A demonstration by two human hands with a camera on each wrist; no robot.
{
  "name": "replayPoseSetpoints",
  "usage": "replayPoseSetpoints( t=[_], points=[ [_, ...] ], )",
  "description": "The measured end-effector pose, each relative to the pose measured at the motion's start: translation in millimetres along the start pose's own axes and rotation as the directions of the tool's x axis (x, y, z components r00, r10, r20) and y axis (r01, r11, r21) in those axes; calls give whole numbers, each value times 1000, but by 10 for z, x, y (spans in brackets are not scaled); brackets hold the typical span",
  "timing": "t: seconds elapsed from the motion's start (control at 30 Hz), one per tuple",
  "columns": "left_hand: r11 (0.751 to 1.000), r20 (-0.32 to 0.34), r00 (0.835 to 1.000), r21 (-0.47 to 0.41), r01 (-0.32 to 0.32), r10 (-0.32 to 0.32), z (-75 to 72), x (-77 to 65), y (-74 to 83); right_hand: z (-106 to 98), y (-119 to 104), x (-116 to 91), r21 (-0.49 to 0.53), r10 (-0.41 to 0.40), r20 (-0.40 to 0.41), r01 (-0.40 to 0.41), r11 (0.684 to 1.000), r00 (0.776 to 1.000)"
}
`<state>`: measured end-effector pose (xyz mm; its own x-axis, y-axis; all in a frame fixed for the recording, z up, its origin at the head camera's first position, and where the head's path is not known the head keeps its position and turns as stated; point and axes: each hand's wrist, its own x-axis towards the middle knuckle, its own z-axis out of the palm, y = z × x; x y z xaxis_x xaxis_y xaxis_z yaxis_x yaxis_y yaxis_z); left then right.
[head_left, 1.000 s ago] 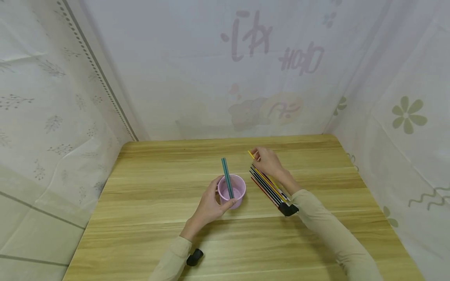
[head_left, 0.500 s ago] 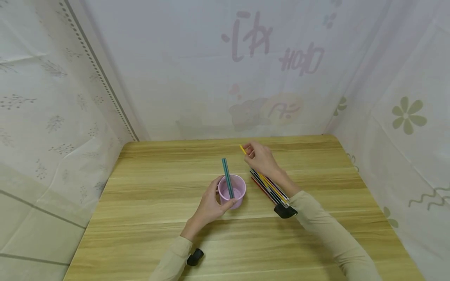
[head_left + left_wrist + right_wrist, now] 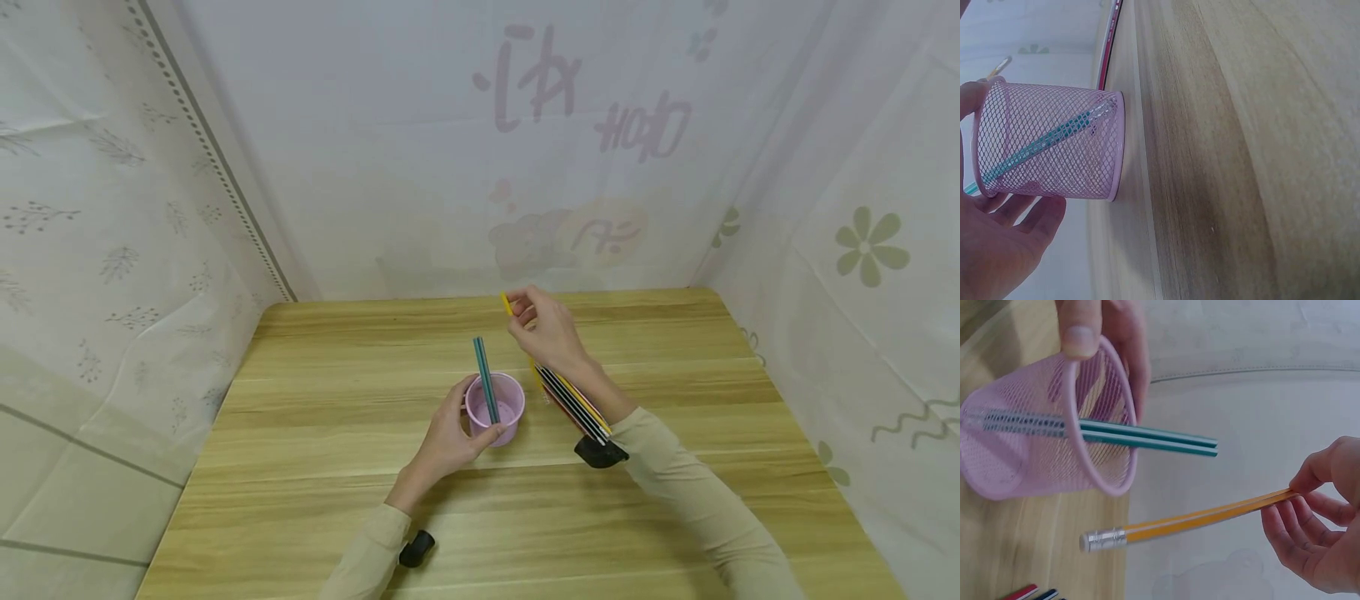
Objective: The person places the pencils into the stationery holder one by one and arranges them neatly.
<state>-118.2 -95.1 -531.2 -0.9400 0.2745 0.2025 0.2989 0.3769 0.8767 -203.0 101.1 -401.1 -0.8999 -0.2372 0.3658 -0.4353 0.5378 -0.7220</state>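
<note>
My left hand [image 3: 446, 437] grips a pink mesh pencil cup [image 3: 508, 400] standing upright on the table, its thumb over the rim in the right wrist view. Two teal pencils [image 3: 1154, 440] lean inside the cup, their upper ends sticking out. Above and to the right of it, my right hand [image 3: 547, 329] pinches a yellow pencil [image 3: 1204, 519] near its upper end between thumb and fingers. The pencil's white eraser [image 3: 1088, 542] in its silver ferrule hangs lowest, beside the cup's rim and outside it.
Several dark, yellow and red pencils [image 3: 573, 404] lie side by side on the wooden table [image 3: 337, 400], below the right forearm. Black wrist mounts [image 3: 417, 550] show at both sleeves. White patterned curtains [image 3: 420, 183] hang behind the table and at its sides.
My right hand has moved left and up toward the table's far edge, lifting the yellow pencil out of the row. My left hand and the cup have stayed put.
</note>
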Motion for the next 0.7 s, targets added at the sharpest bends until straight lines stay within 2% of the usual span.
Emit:
replayPoseSetpoints(
  t=[0.13, 0.3, 0.7],
  points=[
    [1000, -6, 1000, 7, -6, 6, 1, -3, -6, 20, -45, 14, 38, -22, -32, 23, 999, 999],
    [1000, 3, 1000, 1, 18, -18, 0, 5, -14, 84, -43, 17, 84, -27, -71, 33, 996, 997],
    [1000, 18, 1000, 0, 24, -24, -1, 14, -3, 186, 0, -8, 130, -14, -93, 27, 991, 996]
  ],
)
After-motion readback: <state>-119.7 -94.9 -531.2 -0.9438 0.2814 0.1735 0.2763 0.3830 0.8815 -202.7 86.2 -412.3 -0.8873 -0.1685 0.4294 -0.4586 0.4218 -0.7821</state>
